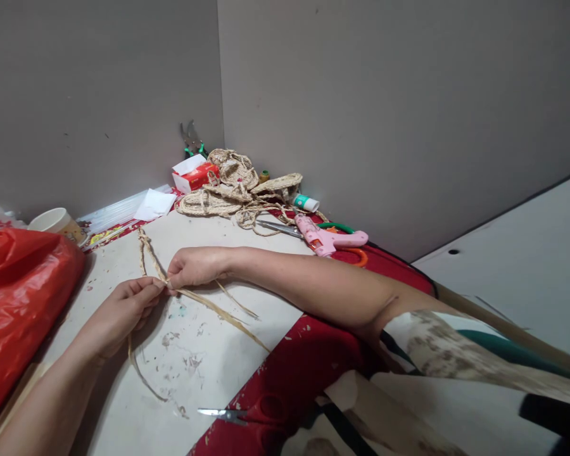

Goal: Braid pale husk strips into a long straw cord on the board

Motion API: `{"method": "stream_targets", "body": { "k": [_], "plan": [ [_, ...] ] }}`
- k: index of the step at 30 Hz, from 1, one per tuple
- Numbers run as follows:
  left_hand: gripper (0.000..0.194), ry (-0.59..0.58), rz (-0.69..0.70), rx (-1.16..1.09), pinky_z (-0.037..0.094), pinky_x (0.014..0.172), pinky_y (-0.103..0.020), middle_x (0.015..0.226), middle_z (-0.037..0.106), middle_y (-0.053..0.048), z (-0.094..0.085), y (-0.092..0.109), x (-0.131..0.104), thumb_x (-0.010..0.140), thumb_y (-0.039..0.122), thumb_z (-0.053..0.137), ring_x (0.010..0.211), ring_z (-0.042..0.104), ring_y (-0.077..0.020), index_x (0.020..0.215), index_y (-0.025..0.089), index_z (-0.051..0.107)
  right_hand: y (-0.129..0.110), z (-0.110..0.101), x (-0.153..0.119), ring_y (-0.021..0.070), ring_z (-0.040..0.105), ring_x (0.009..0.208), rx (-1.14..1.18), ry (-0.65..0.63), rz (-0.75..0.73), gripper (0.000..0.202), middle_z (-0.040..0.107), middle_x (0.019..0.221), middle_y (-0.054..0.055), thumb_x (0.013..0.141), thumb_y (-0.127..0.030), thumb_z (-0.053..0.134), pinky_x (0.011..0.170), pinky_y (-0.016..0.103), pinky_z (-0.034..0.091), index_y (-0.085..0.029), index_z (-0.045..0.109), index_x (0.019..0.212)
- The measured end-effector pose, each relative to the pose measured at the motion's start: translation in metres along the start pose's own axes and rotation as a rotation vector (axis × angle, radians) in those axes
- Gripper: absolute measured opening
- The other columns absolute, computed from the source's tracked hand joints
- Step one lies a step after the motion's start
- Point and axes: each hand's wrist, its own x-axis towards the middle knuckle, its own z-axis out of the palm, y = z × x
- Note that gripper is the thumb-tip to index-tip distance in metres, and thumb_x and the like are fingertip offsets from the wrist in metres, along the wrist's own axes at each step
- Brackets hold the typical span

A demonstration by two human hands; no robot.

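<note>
Both of my hands meet over the pale board, pinching a braid of straw-coloured fibre. My left hand comes from the lower left, thumb and fingertips closed on the strands. My right hand reaches in from the right and grips the same spot, its fingers pressed together. Above the hands the finished plait runs back as a narrow loop. Loose flat strands trail out to the right, and another strand hangs below my left hand. The exact crossing of strands is hidden by my fingertips.
Scissors lie near the front edge. At the back sit coiled braids, a pink glue gun, a red box and pliers. A paper cup and red plastic bag stand left. Grey walls close off the back.
</note>
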Motion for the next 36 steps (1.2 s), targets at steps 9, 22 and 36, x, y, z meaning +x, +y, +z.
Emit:
{"method": "stream_targets", "body": {
  "k": [9, 22, 36],
  "plan": [
    [0.037, -0.058, -0.102, -0.044, 0.01, 0.038, -0.015, 0.046, 0.025, 0.011, 0.003, 0.005, -0.001, 0.069, 0.051, 0.07, 0.042, 0.013, -0.0038, 0.066, 0.016, 0.057, -0.018, 0.0, -0.008, 0.0115, 0.051, 0.063, -0.434, 0.03, -0.066, 0.02, 0.064, 0.071, 0.005, 0.08, -0.016, 0.05, 0.056, 0.021, 0.036, -0.008, 0.068, 0.084],
    [0.036, 0.039, -0.057, -0.08, 0.01, 0.036, -0.015, 0.043, 0.028, 0.011, 0.01, -0.002, -0.001, 0.07, 0.049, 0.068, 0.038, 0.016, -0.0027, 0.062, 0.015, 0.056, -0.036, 0.002, -0.027, 0.0235, 0.062, 0.084, -0.673, 0.133, -0.017, 0.026, 0.07, 0.097, 0.012, 0.084, -0.027, 0.046, 0.06, 0.029, 0.038, -0.015, 0.067, 0.091],
    [0.032, -0.006, -0.023, -0.163, 0.012, 0.037, -0.014, 0.042, 0.03, 0.011, 0.009, -0.003, -0.002, 0.062, 0.034, 0.077, 0.039, 0.017, -0.002, 0.059, 0.016, 0.051, -0.044, 0.026, -0.038, 0.022, 0.062, 0.076, -0.814, -0.094, -0.089, 0.025, 0.071, 0.091, 0.014, 0.085, -0.022, 0.047, 0.055, 0.029, 0.038, -0.012, 0.07, 0.088]
  ]
}}
